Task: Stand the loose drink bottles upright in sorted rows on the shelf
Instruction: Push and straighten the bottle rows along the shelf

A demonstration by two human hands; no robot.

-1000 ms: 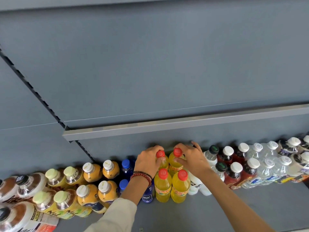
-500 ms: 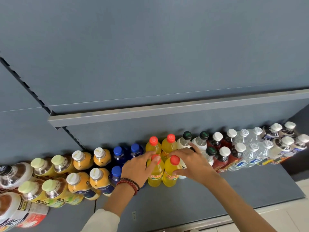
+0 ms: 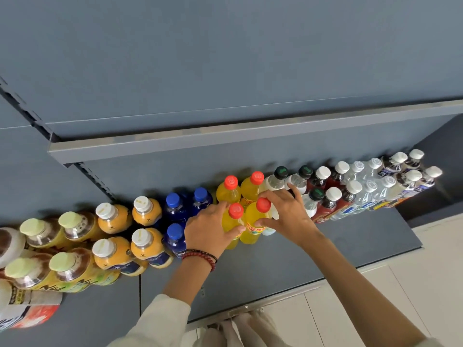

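Left hand gripping the left yellow bottle, right hand gripping the right yellow bottle, both standing upright on the shelf.

Two rows along the shelf's back edge
Bottles stand two deep on the shelf, left end to right corner, beneath the upper shelf. Midway, the left hand grips the front left bottle, the right hand the front right bottle (the two touching), two more behind.

Pale floor tiles at lower right — a slotted upright crosses the grey panel.
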